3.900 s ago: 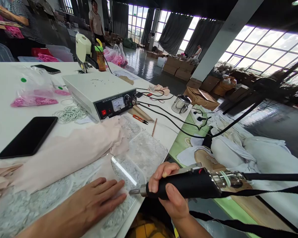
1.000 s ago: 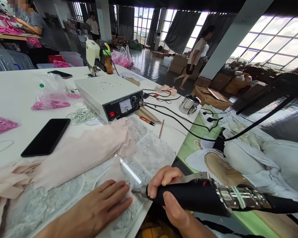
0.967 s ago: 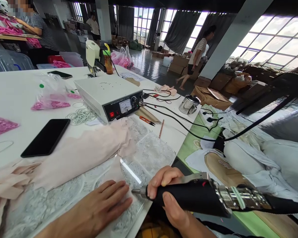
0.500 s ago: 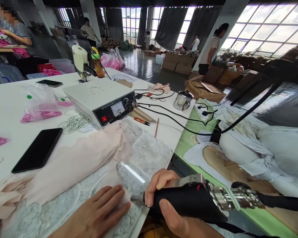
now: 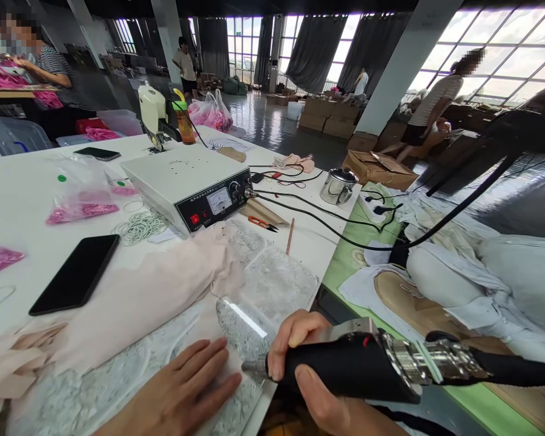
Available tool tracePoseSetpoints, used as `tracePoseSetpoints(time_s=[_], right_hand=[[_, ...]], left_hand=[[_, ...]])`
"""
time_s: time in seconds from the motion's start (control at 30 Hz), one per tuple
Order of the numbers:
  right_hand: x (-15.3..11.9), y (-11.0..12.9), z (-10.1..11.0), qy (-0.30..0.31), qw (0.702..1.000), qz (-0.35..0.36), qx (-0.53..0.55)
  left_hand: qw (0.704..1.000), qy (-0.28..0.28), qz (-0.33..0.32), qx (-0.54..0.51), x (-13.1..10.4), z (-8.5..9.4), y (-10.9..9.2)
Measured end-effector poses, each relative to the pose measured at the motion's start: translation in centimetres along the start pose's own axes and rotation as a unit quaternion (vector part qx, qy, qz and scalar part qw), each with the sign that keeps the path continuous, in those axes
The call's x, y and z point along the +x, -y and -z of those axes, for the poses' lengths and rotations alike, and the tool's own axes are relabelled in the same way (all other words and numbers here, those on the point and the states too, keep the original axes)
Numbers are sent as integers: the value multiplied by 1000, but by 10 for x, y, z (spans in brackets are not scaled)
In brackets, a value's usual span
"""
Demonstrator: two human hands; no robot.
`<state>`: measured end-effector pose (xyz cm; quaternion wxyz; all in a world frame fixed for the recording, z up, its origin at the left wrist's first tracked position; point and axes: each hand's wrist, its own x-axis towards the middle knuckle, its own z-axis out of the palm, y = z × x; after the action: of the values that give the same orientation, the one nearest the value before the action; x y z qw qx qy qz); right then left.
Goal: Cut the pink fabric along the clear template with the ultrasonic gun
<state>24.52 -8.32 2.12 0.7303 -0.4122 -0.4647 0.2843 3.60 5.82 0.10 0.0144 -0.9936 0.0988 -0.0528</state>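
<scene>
My right hand [image 5: 306, 363] is wrapped round the black body of a handheld ultrasonic welding gun [image 5: 349, 369], its metal tip pointing left. That tip sits just beside the fingertips of my left hand [image 5: 186, 381], near the edge of the pale pink fabric [image 5: 149, 284]. My left hand lies flat with fingers stretched, pressing the fabric onto a clear, marbled sheet [image 5: 279, 281]. A curved transparent piece [image 5: 243, 321] shows between the fabric and the gun. Whether the tip touches the fabric I cannot tell.
The white generator box [image 5: 186, 181] stands ahead, cables running right. Orange snips [image 5: 261, 223], a metal mug [image 5: 338, 186], a phone [image 5: 75, 275] and rubber bands [image 5: 143, 227] lie on the white table [image 5: 318, 224]. Pale padded garments [image 5: 440, 272] are heaped at right. Several people are farther off.
The view has shifted slightly, so the table things appear a little farther right. Both hands and the gun keep almost the same pose. A person in the right background has walked farther right.
</scene>
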Motion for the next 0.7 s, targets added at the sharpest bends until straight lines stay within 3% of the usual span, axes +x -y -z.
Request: tracePoseSetpoints(time_s=[0.27, 0.5, 0.7], right_hand=[[3, 3, 0, 2, 1000, 0, -4], [1, -13, -1, -28, 999, -1, 39], [4, -21, -3, -44, 998, -36, 10]], left_hand=[[1000, -2, 2, 4, -4, -3, 0], [1000, -14, 10, -26, -2, 0, 1], [999, -22, 15, -44, -2, 0, 1]])
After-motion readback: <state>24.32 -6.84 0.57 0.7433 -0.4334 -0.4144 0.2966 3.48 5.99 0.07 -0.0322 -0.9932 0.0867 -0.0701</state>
